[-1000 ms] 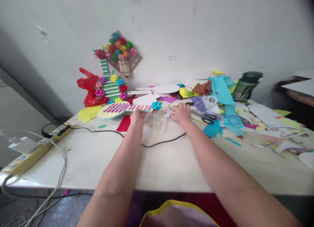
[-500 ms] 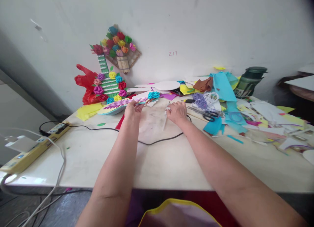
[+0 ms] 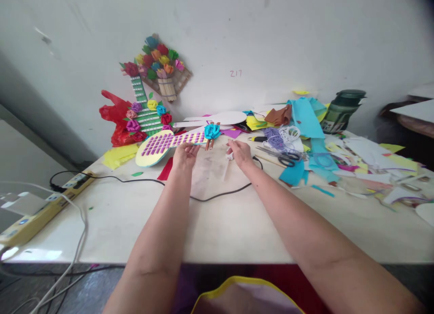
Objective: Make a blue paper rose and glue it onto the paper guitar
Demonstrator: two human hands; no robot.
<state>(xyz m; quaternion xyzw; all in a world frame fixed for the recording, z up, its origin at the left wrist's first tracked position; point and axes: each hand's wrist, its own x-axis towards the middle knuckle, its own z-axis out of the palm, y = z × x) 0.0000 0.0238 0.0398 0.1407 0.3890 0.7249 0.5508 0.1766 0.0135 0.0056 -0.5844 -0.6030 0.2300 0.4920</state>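
Reaches forward with bare left arm [image 3: 164, 214] and bare right arm [image 3: 298, 212], slanting inward. Holds left grip [image 3: 185, 157] closed in a pinch, with fingers [image 3: 194, 150] pointing inward. Curls right grip [image 3: 241, 153] toward the other, leaving a gap between the two.

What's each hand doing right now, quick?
Left hand: holding the yellow-and-purple toy guitar by its neck.
Right hand: closed around the white glue gun.

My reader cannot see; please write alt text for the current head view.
The left hand holds a guitar-shaped craft with a blue flower; the right hand holds a small white object. Scissors, yarn and paper scraps lie on the table.
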